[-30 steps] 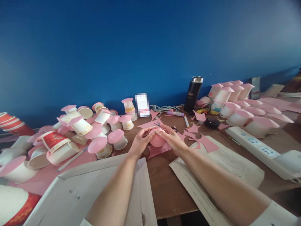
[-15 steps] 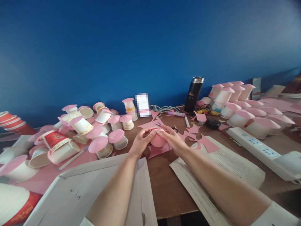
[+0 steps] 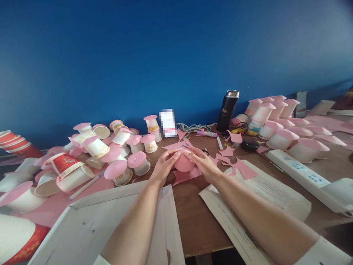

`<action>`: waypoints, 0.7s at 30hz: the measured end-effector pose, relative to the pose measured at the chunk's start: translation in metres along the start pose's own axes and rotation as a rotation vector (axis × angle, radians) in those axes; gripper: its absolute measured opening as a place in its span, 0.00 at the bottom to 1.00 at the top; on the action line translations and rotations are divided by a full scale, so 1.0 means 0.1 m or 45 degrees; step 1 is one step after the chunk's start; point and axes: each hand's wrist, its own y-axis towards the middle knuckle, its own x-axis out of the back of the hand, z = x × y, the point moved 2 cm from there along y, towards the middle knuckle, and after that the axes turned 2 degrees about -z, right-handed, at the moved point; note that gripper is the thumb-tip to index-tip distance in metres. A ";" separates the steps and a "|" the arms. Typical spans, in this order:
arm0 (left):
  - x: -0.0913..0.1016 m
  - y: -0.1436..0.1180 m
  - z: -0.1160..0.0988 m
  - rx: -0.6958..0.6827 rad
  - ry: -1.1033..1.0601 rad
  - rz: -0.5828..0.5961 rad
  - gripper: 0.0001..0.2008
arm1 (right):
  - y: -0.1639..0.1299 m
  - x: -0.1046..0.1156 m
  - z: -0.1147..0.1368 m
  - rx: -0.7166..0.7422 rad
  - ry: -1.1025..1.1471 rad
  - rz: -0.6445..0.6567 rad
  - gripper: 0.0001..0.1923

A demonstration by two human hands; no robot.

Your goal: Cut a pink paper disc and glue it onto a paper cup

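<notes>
The pink disc [image 3: 184, 163] sits between both hands, over the brown table [image 3: 190, 209] approx. at centre. Left hand [image 3: 164, 166] and right hand [image 3: 202, 164] are closed around its edges, fingers curled on it. What is under the disc is hidden, prob. a cup, cannot tell. Pink-topped paper cups [image 3: 118, 154] lie at left, a black flask [image 3: 227, 110] stands by the blue wall [image 3: 165, 55].
</notes>
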 end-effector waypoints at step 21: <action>0.05 0.02 0.00 0.061 -0.219 -0.100 0.26 | 0.02 0.01 -0.04 0.008 0.191 0.081 0.34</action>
